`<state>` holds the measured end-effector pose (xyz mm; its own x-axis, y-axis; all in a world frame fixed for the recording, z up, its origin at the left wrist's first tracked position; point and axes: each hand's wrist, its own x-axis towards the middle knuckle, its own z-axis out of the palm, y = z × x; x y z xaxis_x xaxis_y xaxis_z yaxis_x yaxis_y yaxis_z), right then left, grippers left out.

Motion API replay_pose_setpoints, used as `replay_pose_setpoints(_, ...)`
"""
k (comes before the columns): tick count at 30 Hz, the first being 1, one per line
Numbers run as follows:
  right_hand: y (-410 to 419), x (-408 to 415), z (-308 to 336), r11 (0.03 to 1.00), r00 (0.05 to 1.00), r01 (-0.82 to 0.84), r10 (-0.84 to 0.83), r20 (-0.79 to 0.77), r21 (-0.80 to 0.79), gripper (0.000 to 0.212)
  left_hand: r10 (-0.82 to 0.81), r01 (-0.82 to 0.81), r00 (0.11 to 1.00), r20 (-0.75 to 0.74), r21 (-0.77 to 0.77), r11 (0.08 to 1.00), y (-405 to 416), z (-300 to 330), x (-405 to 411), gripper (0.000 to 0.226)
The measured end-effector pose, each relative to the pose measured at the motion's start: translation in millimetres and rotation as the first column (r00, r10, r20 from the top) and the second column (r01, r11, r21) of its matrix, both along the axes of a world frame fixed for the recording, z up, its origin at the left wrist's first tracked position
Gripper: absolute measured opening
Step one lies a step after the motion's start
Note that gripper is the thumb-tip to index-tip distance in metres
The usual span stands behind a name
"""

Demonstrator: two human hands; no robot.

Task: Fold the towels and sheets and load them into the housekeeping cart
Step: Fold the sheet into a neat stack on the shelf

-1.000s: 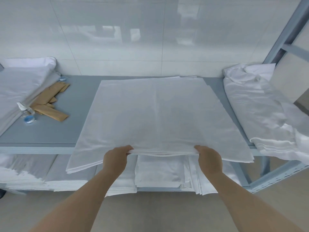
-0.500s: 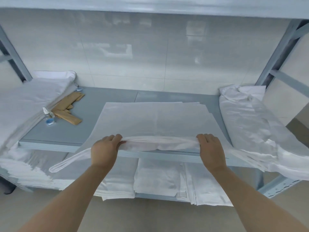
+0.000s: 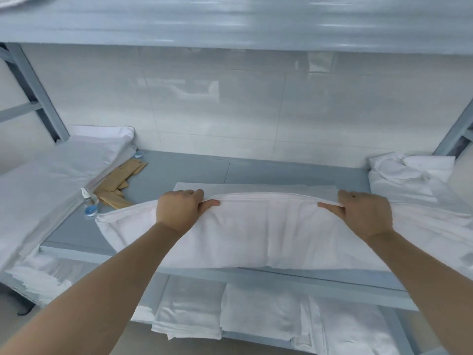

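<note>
Hands first: my left hand (image 3: 180,210) and my right hand (image 3: 364,213) each pinch the raised near edge of the white cotton sheet (image 3: 268,234), thumbs under the hem and curled fingers over it, the left at about nine o'clock of the cloth and the right at about three. Between my hands the folded edge runs in a shallow arc, lifted off the grey metal shelf (image 3: 179,172), and the cloth below it sags toward me over the shelf's front lip at six o'clock. A flat part of the sheet lies on the shelf beyond my knuckles, toward twelve o'clock. At nine o'clock of the shelf rests a stack of folded pale linen (image 3: 51,172), and just beside it lie tan paper sleeves (image 3: 120,180) and a small clear bottle with blue liquid (image 3: 90,204), near the sheet's left corner; I cannot tell whether they touch. At three o'clock sits a rumpled white heap of bedding (image 3: 409,175), which the sheet's right end meets. On the lower shelf, at six o'clock, folded white towels (image 3: 194,311) lie side by side.
</note>
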<state>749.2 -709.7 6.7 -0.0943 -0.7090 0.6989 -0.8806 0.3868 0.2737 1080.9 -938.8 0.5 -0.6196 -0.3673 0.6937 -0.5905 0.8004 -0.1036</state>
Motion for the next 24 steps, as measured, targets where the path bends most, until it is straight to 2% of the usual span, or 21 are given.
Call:
replay_pose_setpoints(5, -52, -33, -5, 1.000, 1.000, 0.019, -0.019, 0.013, -0.013, 0.066, -0.041, 0.040, 0.999, 0.009, 0.067, 0.997, -64, -2, -36, 0.059)
replay_pose_setpoints(8, -80, -54, -17, 1.000, 1.000, 0.007, -0.007, 0.025, 0.007, 0.068, -0.038, 0.032, 0.997, 0.067, 0.087, 0.996, -96, -14, -57, 0.062)
replay_pose_setpoints(14, -145, -112, -43, 0.995, 0.997, -0.023, 0.016, 0.076, 0.100, 0.069, 0.121, -0.150, 0.959, 0.256, 0.098, 0.984, -172, -46, -119, 0.068)
replay_pose_setpoints(18, -194, -163, -92, 0.954, 0.986, 0.130, -0.152, 0.062, 0.269, 0.062, 0.216, -0.282, 0.912, 0.349, 0.150, 0.948, -221, -94, -170, 0.066)
replay_pose_setpoints(19, -203, -172, -114, 0.922, 0.976, 0.152, -0.196, 0.092, 0.355, 0.055, 0.229, -0.321, 0.891, 0.392, 0.187, 0.928, -229, -115, -178, 0.062)
replay_pose_setpoints(21, -214, -180, -165, 0.850, 0.940, 0.093, -0.247, 0.237, 0.518, 0.038, 0.216, -0.380, 0.857, 0.468, 0.291, 0.878, -234, -163, -182, 0.053)
replay_pose_setpoints(24, -215, -182, -207, 0.841, 0.832, 0.020, -0.314, 0.458, 0.540, 0.027, 0.212, -0.366, 0.905, 0.370, 0.421, 0.830, -234, -212, -175, 0.036)
